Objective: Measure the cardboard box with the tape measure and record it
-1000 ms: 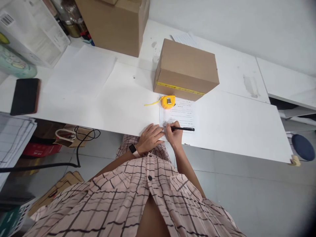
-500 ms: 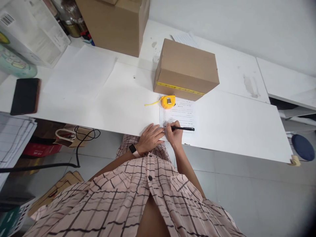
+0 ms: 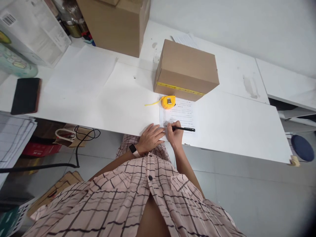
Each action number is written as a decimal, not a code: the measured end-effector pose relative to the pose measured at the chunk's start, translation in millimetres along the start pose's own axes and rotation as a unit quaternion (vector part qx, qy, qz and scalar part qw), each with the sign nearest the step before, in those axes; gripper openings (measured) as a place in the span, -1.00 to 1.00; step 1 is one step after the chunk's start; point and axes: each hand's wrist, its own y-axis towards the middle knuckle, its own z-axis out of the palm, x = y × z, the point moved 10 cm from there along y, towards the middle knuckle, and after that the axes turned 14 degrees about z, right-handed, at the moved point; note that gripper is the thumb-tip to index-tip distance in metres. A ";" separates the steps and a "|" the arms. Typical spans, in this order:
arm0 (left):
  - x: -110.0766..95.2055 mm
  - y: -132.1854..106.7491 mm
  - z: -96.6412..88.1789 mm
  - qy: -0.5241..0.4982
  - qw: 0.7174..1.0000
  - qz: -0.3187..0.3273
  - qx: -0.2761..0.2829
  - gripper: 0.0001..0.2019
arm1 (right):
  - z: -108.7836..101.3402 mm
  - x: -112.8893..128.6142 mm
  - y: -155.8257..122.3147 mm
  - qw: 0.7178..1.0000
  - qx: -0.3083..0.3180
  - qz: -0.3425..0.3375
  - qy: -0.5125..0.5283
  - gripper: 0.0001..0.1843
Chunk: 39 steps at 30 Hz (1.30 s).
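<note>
My right hand (image 3: 174, 135) is closed around a black pen (image 3: 184, 129), its tip resting on a printed sheet of paper (image 3: 180, 115) at the near edge of the white table (image 3: 232, 125). My left hand (image 3: 149, 138) lies flat with its fingers spread on the table edge, touching the left side of that sheet. A yellow tape measure (image 3: 168, 101) sits at the sheet's top, its tape running along the front of a closed cardboard box (image 3: 186, 69) just behind.
A larger cardboard box (image 3: 116, 23) stands at the back. A black phone (image 3: 26, 95) lies at the far left near a white carton (image 3: 32, 29) and jars. Cables and bags sit under the table on the floor. A blue stool (image 3: 302, 147) is at the right.
The pen and my right hand shifted very slightly along the sheet. My left hand has stayed where it was.
</note>
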 end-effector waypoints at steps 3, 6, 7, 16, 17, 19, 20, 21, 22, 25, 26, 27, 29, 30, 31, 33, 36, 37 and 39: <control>0.2 -0.3 0.3 -0.001 1.000 0.000 -0.001 -0.64 | 1.1 0.1 0.1 1.000 0.002 -0.005 -0.005 -0.72; 0.1 -0.7 0.1 0.001 1.000 0.002 -0.005 -0.64 | 1.6 -0.4 0.3 1.000 0.002 -0.006 -0.003 -0.73; 0.0 -0.8 -0.2 0.003 1.000 0.002 -0.006 -0.65 | 1.8 -0.1 0.3 1.000 0.003 -0.006 -0.003 -0.73; -0.5 0.2 -1.2 0.008 1.000 0.002 0.003 -0.64 | -2.9 3.7 -0.7 1.000 -0.014 -0.002 -0.005 -0.75; -0.5 0.3 -1.6 0.010 1.000 0.003 0.002 -0.64 | -2.8 3.6 -0.5 1.000 -0.014 -0.002 -0.005 -0.75; -1.1 0.5 -2.8 0.012 1.000 0.005 -0.004 -0.65 | -1.9 3.2 -0.1 1.000 -0.013 -0.002 -0.009 -0.75; -1.3 0.4 -3.4 0.012 1.000 0.006 -0.008 -0.65 | -1.3 3.0 0.0 1.000 -0.012 -0.002 -0.011 -0.75; -1.4 0.3 -3.7 0.012 1.000 0.007 -0.011 -0.65 | -0.9 3.0 0.1 1.000 -0.012 -0.003 -0.012 -0.74; -1.1 0.0 -3.3 0.009 1.000 0.006 -0.012 -0.65 | -0.8 3.1 0.0 1.000 -0.012 -0.004 -0.014 -0.74; 0.6 -1.0 1.0 -0.004 1.000 -0.001 0.003 -0.65 | -1.0 3.3 -0.3 1.000 -0.009 -0.004 -0.013 -0.73; 1.2 -1.3 2.7 -0.009 1.000 -0.004 0.010 -0.64 | -1.1 3.6 -0.5 1.000 -0.008 -0.004 -0.012 -0.74; 1.7 -1.6 4.0 -0.014 1.000 -0.007 0.014 -0.64 | -1.4 4.2 -0.7 1.000 -0.007 -0.005 -0.012 -0.74; 2.1 -1.7 4.7 -0.020 1.000 -0.010 0.017 -0.64 | -1.6 6.0 -1.3 1.000 -0.007 -0.011 -0.012 -0.74; 2.1 -1.5 4.4 -0.023 1.000 -0.010 0.017 -0.64 | -1.8 6.6 -1.6 1.000 -0.008 -0.014 -0.011 -0.74; 2.1 -1.3 3.6 -0.025 1.000 -0.010 0.015 -0.65 | -1.5 6.8 -2.0 1.000 -0.009 -0.015 -0.010 -0.73; 1.8 -0.5 1.4 -0.026 1.000 -0.009 0.011 -0.66 | 0.2 5.8 -2.7 1.000 -0.008 -0.015 -0.011 -0.72; 2.2 0.8 -0.7 -0.027 1.000 -0.010 0.011 -0.66 | -3.2 1.9 -2.5 1.000 -0.024 -0.007 -0.016 -0.68; 2.5 1.0 -0.3 -0.031 0.999 -0.012 0.015 -0.66 | -8.7 1.1 -1.4 0.999 -0.040 -0.005 -0.014 -0.67; 2.6 0.7 1.2 -0.044 0.999 -0.016 0.020 -0.66 | -26.7 3.0 3.2 0.997 -0.081 -0.015 -0.009 -0.67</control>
